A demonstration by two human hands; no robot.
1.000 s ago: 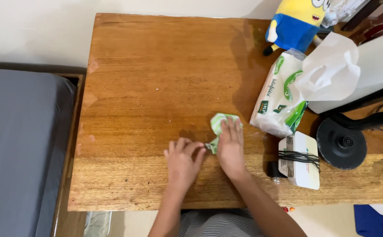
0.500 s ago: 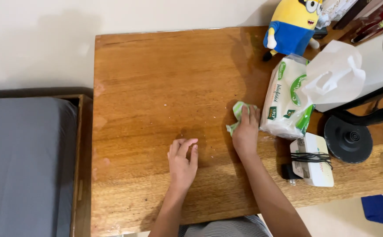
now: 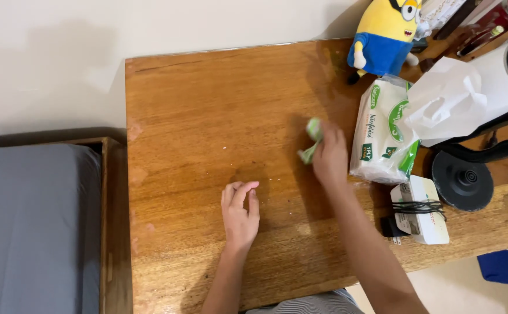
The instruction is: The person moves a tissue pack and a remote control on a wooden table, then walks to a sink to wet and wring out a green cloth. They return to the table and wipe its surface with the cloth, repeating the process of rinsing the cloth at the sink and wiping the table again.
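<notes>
My right hand (image 3: 330, 156) presses a crumpled green and white wipe (image 3: 312, 138) against the wooden table (image 3: 207, 116), just left of a soft tissue pack (image 3: 384, 131). The fingers are closed over the wipe, and only its left end shows. My left hand (image 3: 240, 214) lies flat on the table nearer the front edge, fingers loosely apart, holding nothing. Small pale crumbs dot the wood between the two hands.
A yellow and blue plush toy (image 3: 384, 35) stands at the back right. A white kettle (image 3: 498, 87) sits on its black base (image 3: 462, 180), with a white box wrapped in black cable (image 3: 421, 209) in front. A grey bed (image 3: 33, 227) lies left of the table.
My right hand has slid the wipe away from the front edge toward the tissue pack. My left hand has let go of it and stays flat on the wood.
</notes>
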